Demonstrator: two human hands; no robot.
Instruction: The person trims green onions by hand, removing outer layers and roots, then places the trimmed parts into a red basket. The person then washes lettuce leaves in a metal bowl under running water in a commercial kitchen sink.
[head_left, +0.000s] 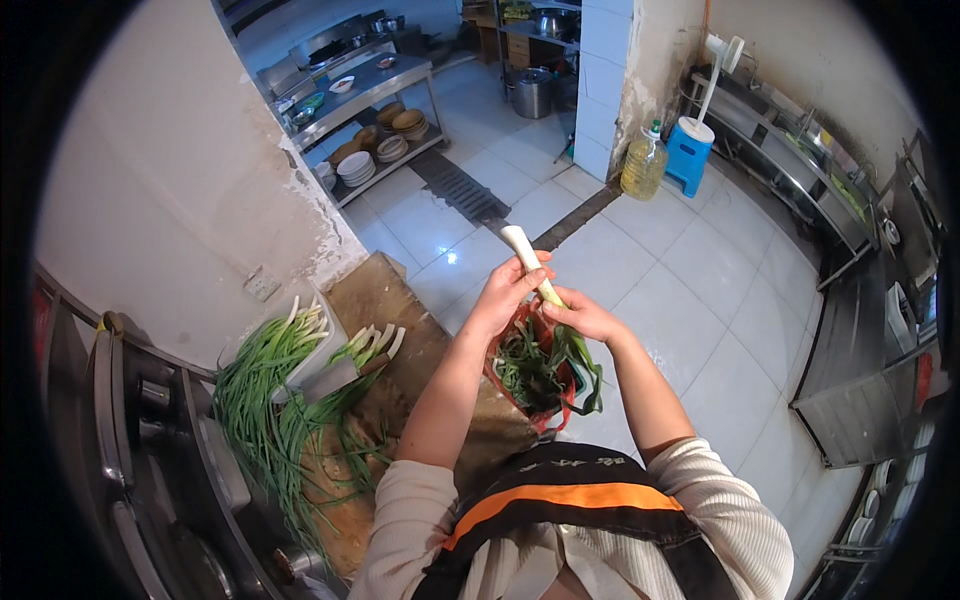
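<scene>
A thick leek (527, 251) points away from me, its white end up and its green leaves hanging down. My left hand (511, 289) grips the white shaft. Lower down, where the white turns pale green, my right hand (586, 315) holds it with thumb and fingers. Beneath both hands stands a bin lined with a red plastic bag (568, 412), which holds loose green leaf trimmings (525, 364). To the left, a cleaver (334, 380) rests on a bunch of scallions (360, 345) on a brown, worn tabletop (390, 300).
More scallions (259, 367) fill and overhang a white plastic tub (328, 337) beside the wall. A steel worktable (367, 90) with stacked plates (356, 169) stands ahead. An oil jug (643, 165), a blue stool (688, 157) and a steel sink counter (795, 165) are at right.
</scene>
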